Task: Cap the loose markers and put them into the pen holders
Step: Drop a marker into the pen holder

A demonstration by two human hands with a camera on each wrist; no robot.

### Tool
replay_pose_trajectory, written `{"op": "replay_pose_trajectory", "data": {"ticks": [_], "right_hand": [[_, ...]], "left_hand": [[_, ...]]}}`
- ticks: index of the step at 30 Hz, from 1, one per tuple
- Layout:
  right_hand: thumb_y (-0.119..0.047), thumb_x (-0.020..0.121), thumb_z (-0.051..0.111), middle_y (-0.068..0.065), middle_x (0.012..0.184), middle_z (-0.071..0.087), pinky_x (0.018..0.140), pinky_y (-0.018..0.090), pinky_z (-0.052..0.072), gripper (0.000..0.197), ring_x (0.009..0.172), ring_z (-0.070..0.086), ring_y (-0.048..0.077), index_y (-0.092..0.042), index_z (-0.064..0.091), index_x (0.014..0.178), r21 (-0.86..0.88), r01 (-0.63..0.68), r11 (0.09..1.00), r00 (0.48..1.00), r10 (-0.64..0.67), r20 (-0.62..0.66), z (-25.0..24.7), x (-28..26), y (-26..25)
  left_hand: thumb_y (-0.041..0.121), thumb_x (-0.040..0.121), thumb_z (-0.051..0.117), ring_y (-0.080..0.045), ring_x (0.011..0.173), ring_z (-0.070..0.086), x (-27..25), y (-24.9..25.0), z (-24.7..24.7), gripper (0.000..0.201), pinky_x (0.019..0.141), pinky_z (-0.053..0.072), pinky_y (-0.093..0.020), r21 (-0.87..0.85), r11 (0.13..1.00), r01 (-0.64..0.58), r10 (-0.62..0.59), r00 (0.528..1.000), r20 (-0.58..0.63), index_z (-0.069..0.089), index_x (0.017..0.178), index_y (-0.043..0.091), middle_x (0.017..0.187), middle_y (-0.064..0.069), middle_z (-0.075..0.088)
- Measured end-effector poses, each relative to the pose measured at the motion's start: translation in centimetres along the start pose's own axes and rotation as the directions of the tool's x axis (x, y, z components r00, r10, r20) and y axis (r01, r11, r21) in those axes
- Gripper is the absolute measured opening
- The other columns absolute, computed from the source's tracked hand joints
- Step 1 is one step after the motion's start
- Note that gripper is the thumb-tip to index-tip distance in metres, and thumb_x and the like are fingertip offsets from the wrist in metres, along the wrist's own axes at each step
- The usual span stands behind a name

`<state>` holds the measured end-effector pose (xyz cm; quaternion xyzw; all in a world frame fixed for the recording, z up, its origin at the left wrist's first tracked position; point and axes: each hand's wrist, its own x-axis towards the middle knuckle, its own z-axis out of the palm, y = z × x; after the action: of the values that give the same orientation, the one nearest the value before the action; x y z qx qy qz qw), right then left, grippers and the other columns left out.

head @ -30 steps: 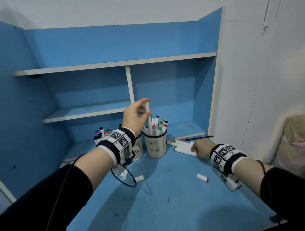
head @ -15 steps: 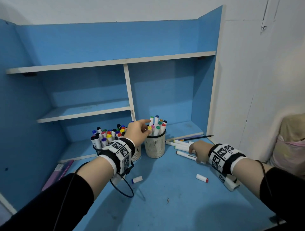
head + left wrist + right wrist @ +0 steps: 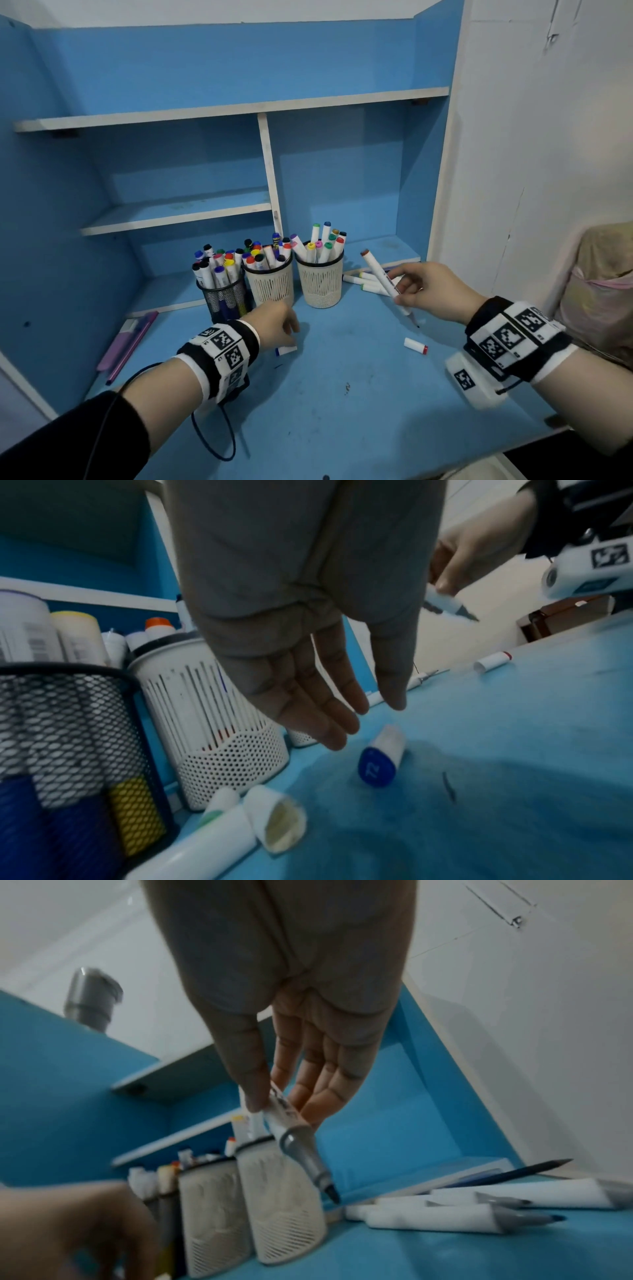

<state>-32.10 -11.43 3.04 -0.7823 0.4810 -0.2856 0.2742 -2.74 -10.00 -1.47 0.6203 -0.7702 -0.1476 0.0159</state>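
Note:
My right hand [image 3: 399, 287] pinches a white marker [image 3: 380, 275] between thumb and fingers [image 3: 253, 1096]. The marker is held off the desk, its brown-capped end up and its bare tip [image 3: 331, 1194] pointing down. My left hand [image 3: 366, 723] hovers open, fingers straight, just above a loose blue-ended cap [image 3: 378, 761] on the desk. A red-ended cap [image 3: 415, 345] lies below the right hand. Three pen holders full of markers stand in a row: black mesh [image 3: 226, 301], white [image 3: 270, 286], white [image 3: 320, 286]. Several uncapped markers [image 3: 441, 1218] lie right of them.
More loose caps [image 3: 274, 821] lie by the black mesh holder. Purple pens [image 3: 126, 342] rest at the desk's left edge and a dark pencil [image 3: 514, 1172] lies behind the marker pile. Blue shelves [image 3: 178, 212] rise behind the holders. A cable loop [image 3: 212, 438] hangs under my left wrist.
My left hand let a marker go into the right white holder, then dropped to the desk over the blue cap. My right hand lifted one marker from the pile.

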Motion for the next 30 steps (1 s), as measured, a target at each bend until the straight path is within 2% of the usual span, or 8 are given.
{"op": "replay_pose_trajectory", "data": {"ticks": [5, 8, 12, 19, 22, 24, 27, 30], "right_hand": [[-0.002, 0.077, 0.072, -0.007, 0.072, 0.064, 0.07, 0.016, 0.048, 0.032, 0.061, 0.059, 0.003, -0.027, 0.064, 0.097, 0.184, 0.001, 0.983, 0.999, 0.006, -0.037, 0.0, -1.8, -1.7], [-0.002, 0.077, 0.072, -0.004, 0.075, 0.065, 0.073, 0.021, 0.05, 0.033, 0.067, 0.06, 0.011, -0.024, 0.064, 0.1, 0.245, 0.007, 0.97, 0.999, 0.005, -0.048, 0.1, -2.5, -2.2], [0.001, 0.077, 0.072, 0.002, 0.078, 0.065, 0.076, 0.023, 0.051, 0.035, 0.071, 0.061, 0.015, -0.018, 0.065, 0.105, 0.306, -0.003, 0.952, 0.999, 0.018, -0.047, 0.4, -3.3, -2.3], [0.002, 0.076, 0.073, 0.005, 0.08, 0.065, 0.069, 0.016, 0.051, 0.036, 0.07, 0.064, 0.013, -0.021, 0.064, 0.101, 0.386, -0.034, 0.922, 0.998, 0.052, -0.036, 1.6, -3.9, -2.6], [0.003, 0.076, 0.073, 0.009, 0.083, 0.065, 0.072, 0.02, 0.053, 0.035, 0.071, 0.063, 0.016, -0.021, 0.064, 0.1, 0.416, -0.045, 0.908, 0.998, 0.061, -0.026, 2.3, -4.1, -3.0], [0.004, 0.076, 0.072, 0.01, 0.083, 0.064, 0.076, 0.027, 0.054, 0.035, 0.071, 0.062, 0.019, -0.022, 0.063, 0.097, 0.436, -0.048, 0.899, 0.998, 0.061, -0.016, 2.6, -4.3, -3.2], [0.005, 0.075, 0.072, 0.01, 0.082, 0.064, 0.077, 0.03, 0.054, 0.034, 0.071, 0.061, 0.019, -0.022, 0.064, 0.095, 0.449, -0.051, 0.892, 0.998, 0.064, -0.014, 2.7, -4.6, -3.5], [0.005, 0.075, 0.073, 0.01, 0.081, 0.064, 0.077, 0.031, 0.055, 0.034, 0.071, 0.061, 0.019, -0.02, 0.065, 0.097, 0.458, -0.063, 0.887, 0.997, 0.078, -0.013, 2.7, -4.9, -3.3]], "left_hand": [[0.03, 0.078, 0.073, -0.009, 0.081, 0.058, 0.5, -0.6, 0.3, 0.025, 0.074, 0.051, -0.024, 0.083, 0.996, 0.036, -0.038, 0.999, 0.017, 0.07, 0.1, 0.019, 0.088, 0.007, 0.061], [0.029, 0.08, 0.07, -0.011, 0.084, 0.058, 0.3, -1.6, -0.1, 0.023, 0.075, 0.051, -0.024, 0.069, 0.994, 0.087, -0.083, 0.995, -0.061, 0.068, 0.101, 0.02, 0.089, 0.007, 0.06], [0.019, 0.082, 0.065, -0.014, 0.094, 0.059, -0.5, -4.2, -0.7, 0.023, 0.082, 0.052, -0.029, 0.053, 0.984, 0.171, -0.161, 0.974, -0.16, 0.068, 0.105, 0.022, 0.103, 0.003, 0.066], [0.025, 0.078, 0.073, -0.013, 0.095, 0.057, -2.5, -7.2, -0.5, 0.039, 0.079, 0.046, -0.02, 0.033, 0.969, 0.245, -0.244, 0.969, -0.041, 0.063, 0.115, 0.02, 0.11, 0.0, 0.064], [0.02, 0.078, 0.073, -0.013, 0.089, 0.056, -2.7, -7.2, -0.2, 0.039, 0.074, 0.044, -0.02, -0.001, 0.968, 0.252, -0.252, 0.966, -0.049, 0.062, 0.115, 0.018, 0.102, 0.0, 0.063], [0.019, 0.077, 0.073, -0.011, 0.083, 0.054, -2.6, -7.0, 0.0, 0.037, 0.069, 0.041, -0.018, -0.021, 0.966, 0.257, -0.258, 0.964, -0.064, 0.062, 0.113, 0.018, 0.095, 0.001, 0.061], [0.019, 0.076, 0.074, -0.01, 0.079, 0.054, -2.5, -6.7, 0.2, 0.03, 0.061, 0.038, -0.014, -0.045, 0.963, 0.264, -0.267, 0.962, -0.064, 0.063, 0.103, 0.015, 0.089, 0.002, 0.059], [0.021, 0.075, 0.075, -0.011, 0.08, 0.053, -2.5, -6.5, 0.2, 0.018, 0.064, 0.038, -0.016, -0.037, 0.966, 0.257, -0.259, 0.964, -0.055, 0.061, 0.086, 0.018, 0.089, 0.002, 0.06]]}}
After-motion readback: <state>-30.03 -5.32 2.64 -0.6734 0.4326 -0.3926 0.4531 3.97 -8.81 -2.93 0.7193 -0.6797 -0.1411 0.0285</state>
